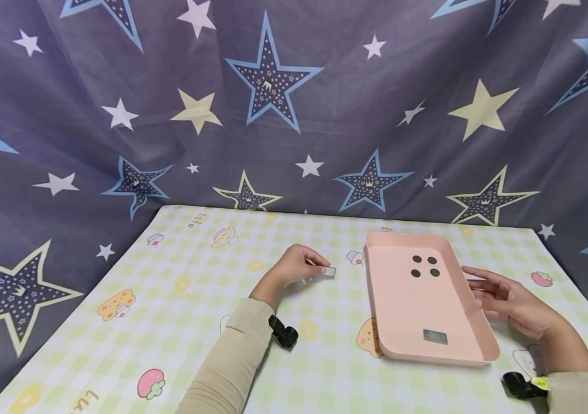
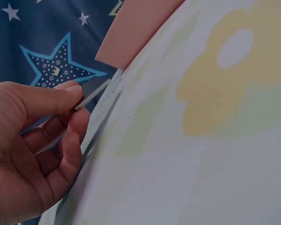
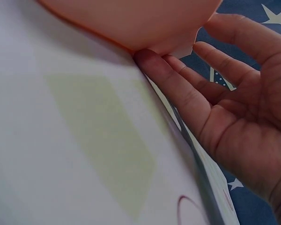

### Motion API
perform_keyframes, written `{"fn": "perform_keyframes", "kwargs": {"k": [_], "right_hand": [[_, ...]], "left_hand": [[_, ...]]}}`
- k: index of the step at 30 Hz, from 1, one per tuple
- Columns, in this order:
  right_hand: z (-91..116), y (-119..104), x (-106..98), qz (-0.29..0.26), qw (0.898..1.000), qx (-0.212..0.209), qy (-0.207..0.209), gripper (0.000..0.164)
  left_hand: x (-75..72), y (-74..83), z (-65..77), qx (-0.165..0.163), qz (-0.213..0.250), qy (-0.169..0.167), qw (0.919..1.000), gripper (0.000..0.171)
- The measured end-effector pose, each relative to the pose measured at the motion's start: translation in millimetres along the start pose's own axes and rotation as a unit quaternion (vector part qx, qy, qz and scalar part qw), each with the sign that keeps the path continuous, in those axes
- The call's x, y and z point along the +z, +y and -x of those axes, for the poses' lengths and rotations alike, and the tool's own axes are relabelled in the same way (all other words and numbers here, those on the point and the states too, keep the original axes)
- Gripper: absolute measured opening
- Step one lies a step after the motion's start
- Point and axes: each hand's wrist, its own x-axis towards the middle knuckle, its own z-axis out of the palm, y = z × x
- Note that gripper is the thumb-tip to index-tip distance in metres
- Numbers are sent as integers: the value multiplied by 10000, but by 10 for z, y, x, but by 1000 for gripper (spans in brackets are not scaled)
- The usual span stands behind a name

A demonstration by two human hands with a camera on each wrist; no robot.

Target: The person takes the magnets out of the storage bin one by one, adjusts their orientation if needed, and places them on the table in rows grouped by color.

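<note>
Left hand: pinches a thin pale plate between thumb and fingertips; we read that as a grasp, left hand (image 1: 298, 267), plate (image 1: 331, 271).
Thin plate: sticks out past the left fingertips toward the tray (image 1: 397, 302), apart from it, near the table (image 1: 180, 339).
Right hand: fingers loosely extended, not clenched, touching the outside of the tray's wall on its own side, right hand (image 1: 516, 306).
Plate slip: we judge the hold shallow, only a small part gripped; a slight twist or loosened thumb could drop it onto the table.
Plate on wall: if the left hand travels too low toward the tray, we think the plate could catch the near-left wall and tip out of the pinch.
Tray shift: the right hand only rests against one side; a push from it could slide the tray toward the left hand, and loose contents might slide too.
In tray, nearer the person than the right hand: a small rectangular plate (image 1: 435, 336), lying flat.
In tray, beyond that, left of the right fingertips: four dark discs (image 1: 416, 273), grouped; bumping them could spoil the spacing.
In the way: the tray's raised wall between the left hand and its floor.
Behind both hands: star-print curtain (image 1: 325, 126), well apart.
</note>
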Motion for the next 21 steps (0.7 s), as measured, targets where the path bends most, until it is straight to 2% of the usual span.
{"fn": "perform_keyframes", "kwargs": {"k": [9,17,21], "right_hand": [[5,4,-8,-60,10000,-13,-71,61],[6,1,-9,-73,10000,-2,-51,61],[3,2,-6,-84,10000,7,-52,62]], "left_hand": [[29,-19,-2,109,-575,92,9982,7],[21,-20,-4,421,-1070,71,9933,17],[24,-23,-1,403,-1214,123,9917,17]]}}
